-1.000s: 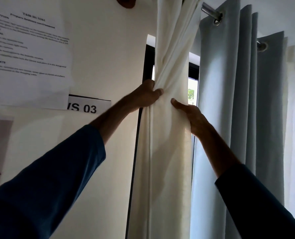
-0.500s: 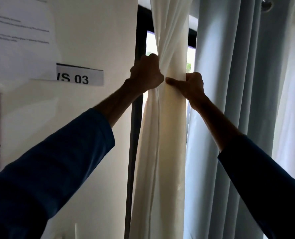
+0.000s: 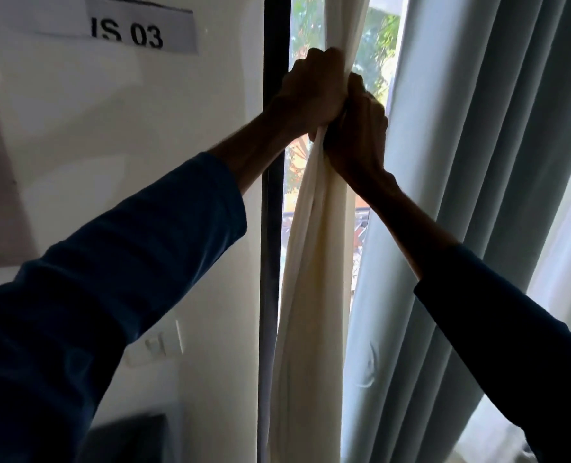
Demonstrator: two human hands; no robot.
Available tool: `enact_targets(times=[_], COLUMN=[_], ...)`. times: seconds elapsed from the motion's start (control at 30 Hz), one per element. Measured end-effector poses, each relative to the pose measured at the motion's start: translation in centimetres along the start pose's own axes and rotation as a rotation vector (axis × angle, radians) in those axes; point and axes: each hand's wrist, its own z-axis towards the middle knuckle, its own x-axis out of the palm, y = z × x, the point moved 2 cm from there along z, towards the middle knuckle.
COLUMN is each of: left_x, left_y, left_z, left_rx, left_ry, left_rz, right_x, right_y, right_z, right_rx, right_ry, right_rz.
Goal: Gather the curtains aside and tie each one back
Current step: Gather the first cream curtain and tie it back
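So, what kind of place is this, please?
Likely an indoor room, perhaps a numbered work station: a window with cream curtain and grey-blue curtain, and a wall label reading "IS 03".

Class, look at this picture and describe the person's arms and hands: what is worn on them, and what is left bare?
Both arms wear long, plain dark blue sleeves, the left sleeve and right sleeve alike, with no markings showing. Each ends on the forearm, leaving wrists bare. The left hand and right hand are bare: no gloves, watch or bracelet shows.
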Motion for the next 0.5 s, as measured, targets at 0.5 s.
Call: enact_targets(times=[0.5], left_x=[8.5], left_y=[0.5], left_z=[-9.6], left_rx=[-0.136], left_ry=[0.212], left_rz=[-0.139], right_x=[-0.7], right_y=[-2.2], right_z=[-11.6], right_rx=[0.067], right_ry=[0.194], right_rz=[-0.096])
